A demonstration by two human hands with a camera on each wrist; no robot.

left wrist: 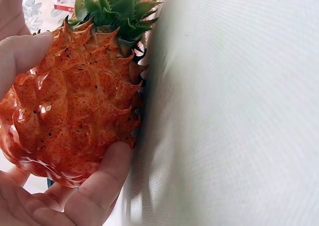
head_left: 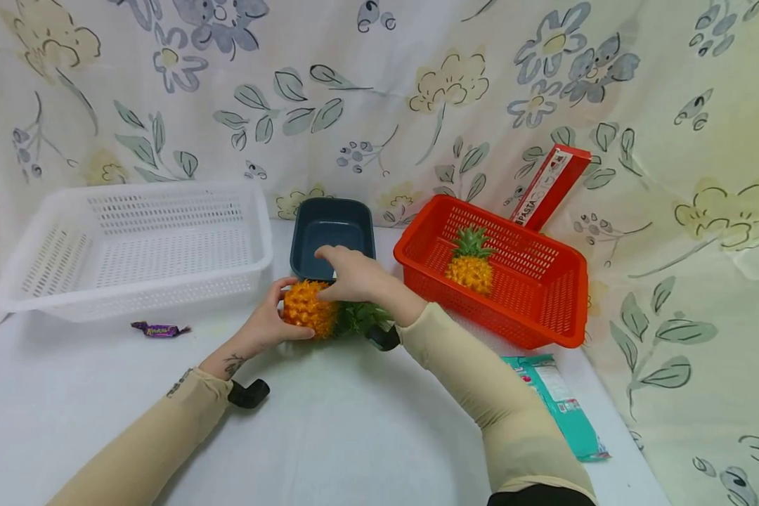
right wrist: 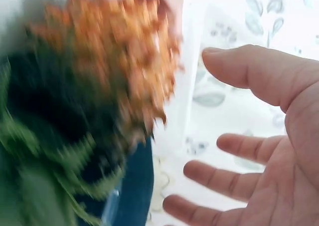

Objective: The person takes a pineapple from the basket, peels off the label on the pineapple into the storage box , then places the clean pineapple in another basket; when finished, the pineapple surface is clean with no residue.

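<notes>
An orange pineapple [head_left: 308, 309] with a green crown lies on its side on the white table, crown pointing right. My left hand [head_left: 275, 314] grips its base end, thumb on the near side; in the left wrist view the left hand [left wrist: 84, 196] curls round the bottom of the spiky fruit [left wrist: 75, 101]. Over the fruit's upper right reaches my right hand [head_left: 358, 275], fingers spread. From the right wrist, that hand [right wrist: 264, 141] shows straight, parted fingers beside the blurred pineapple [right wrist: 119, 51].
Behind the hands stands a dark blue tub [head_left: 297, 239]. A white basket [head_left: 164, 295] is at left, with a purple-wrapped candy [head_left: 161, 329] before it. At right, a red basket [head_left: 525, 320] holds another pineapple [head_left: 471, 270]; a pasta box [head_left: 553, 186] leans behind, and a teal packet [head_left: 559, 407] lies in front.
</notes>
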